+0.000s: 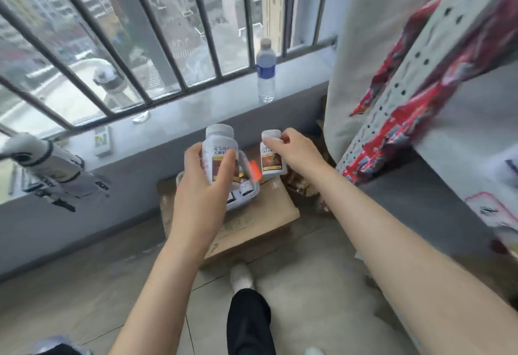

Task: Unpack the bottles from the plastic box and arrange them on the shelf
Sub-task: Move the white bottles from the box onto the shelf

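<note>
Barred window [168,46] behind, cardboard carton [266,214] on floor — gripping large white bottle [220,147] in left hand [201,186] above plastic box [248,199], pinching smaller bottle [273,159] by cap in right hand [297,150] — shelf [420,74] at right.

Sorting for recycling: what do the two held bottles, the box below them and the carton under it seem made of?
Larger bottle and smaller bottle: likely opaque white plastic, smooth, slight sheen, with glossy printed labels. Box: clear, shiny plastic; bottles inside show through its wall. Carton: brown cardboard, matte, flat folded flaps.
</note>
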